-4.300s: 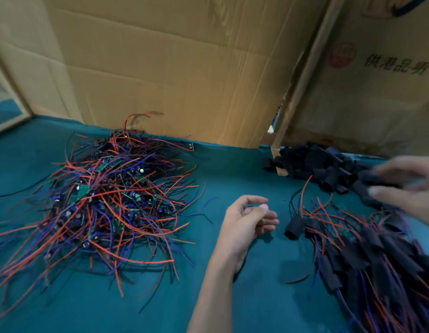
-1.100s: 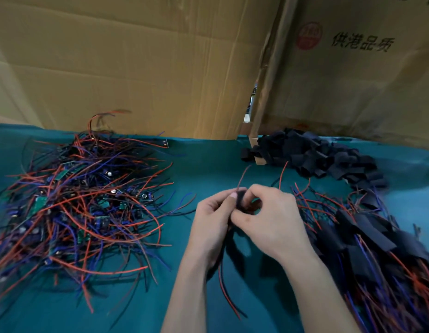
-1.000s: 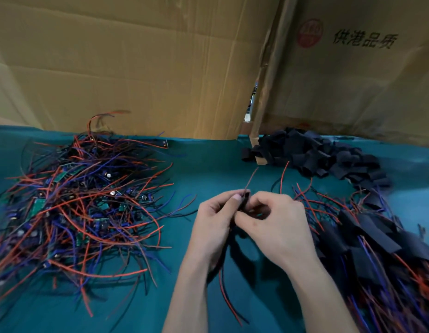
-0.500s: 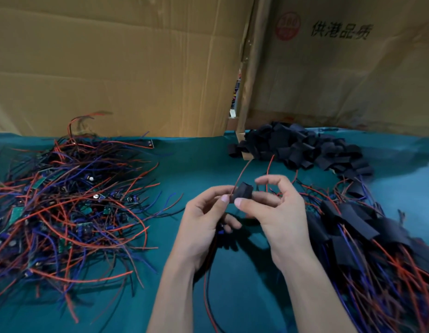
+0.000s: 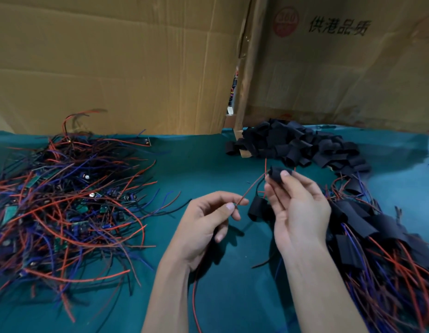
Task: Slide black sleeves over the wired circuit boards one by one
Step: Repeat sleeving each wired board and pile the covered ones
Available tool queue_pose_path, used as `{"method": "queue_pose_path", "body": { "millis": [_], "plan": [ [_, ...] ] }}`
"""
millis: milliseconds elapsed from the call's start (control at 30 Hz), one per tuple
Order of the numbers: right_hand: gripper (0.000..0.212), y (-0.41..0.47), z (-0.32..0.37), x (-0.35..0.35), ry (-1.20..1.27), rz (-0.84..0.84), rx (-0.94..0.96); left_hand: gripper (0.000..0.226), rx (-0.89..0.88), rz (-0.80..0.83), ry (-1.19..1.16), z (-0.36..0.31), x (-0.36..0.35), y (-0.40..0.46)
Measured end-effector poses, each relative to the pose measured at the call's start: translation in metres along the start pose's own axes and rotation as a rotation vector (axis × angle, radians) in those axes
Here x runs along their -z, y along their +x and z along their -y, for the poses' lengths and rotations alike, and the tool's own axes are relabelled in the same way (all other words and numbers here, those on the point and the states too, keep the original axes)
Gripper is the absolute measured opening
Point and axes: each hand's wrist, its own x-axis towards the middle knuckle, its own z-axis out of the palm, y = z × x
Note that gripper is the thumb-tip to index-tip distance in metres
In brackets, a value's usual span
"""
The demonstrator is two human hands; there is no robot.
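Observation:
My right hand point(image 5: 296, 207) pinches a black sleeve point(image 5: 278, 174) between thumb and fingers, raised above the cloth. My left hand point(image 5: 206, 219) pinches a red wire point(image 5: 253, 186) that runs up toward that sleeve; more wires hang below this hand. A sleeved board point(image 5: 256, 209) lies on the cloth between the two hands. A heap of loose black sleeves point(image 5: 297, 145) sits at the back right. Bare wired boards point(image 5: 64, 200) with red, blue and black leads are piled on the left. Sleeved boards point(image 5: 381, 241) are piled on the right.
The table is covered by a teal cloth point(image 5: 203, 164). Cardboard sheets point(image 5: 127, 63) stand upright along the back edge, with a narrow gap point(image 5: 233, 92) between them. A second cardboard sheet with printed characters point(image 5: 338, 27) is at the back right.
My hands have moved apart: the right one lifted the black sleeve up and to the right, while the left now pinches a red wire running toward it. The camera view shifted slightly.

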Motion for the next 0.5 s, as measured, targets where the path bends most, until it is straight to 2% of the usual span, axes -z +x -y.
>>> {"method": "queue_pose_path", "body": {
  "millis": [167, 267, 400, 500],
  "plan": [
    [0.017, 0.0, 0.002, 0.003, -0.077, 0.12, -0.047, 0.019, 0.027, 0.017, 0.026, -0.003, 0.0, -0.001],
    [0.018, -0.001, 0.0, 0.004, -0.226, 0.219, -0.05, 0.018, 0.044, -0.01, 0.018, -0.005, -0.002, -0.001],
    [0.038, -0.004, -0.011, 0.004, -0.475, 0.358, -0.056, 0.024, 0.07, -0.129, -0.001, -0.004, -0.005, 0.001],
    [0.032, -0.006, -0.017, 0.005, -0.606, 0.433, -0.042, 0.028, 0.089, -0.229, -0.004, -0.003, -0.007, 0.003]
  ]
}}
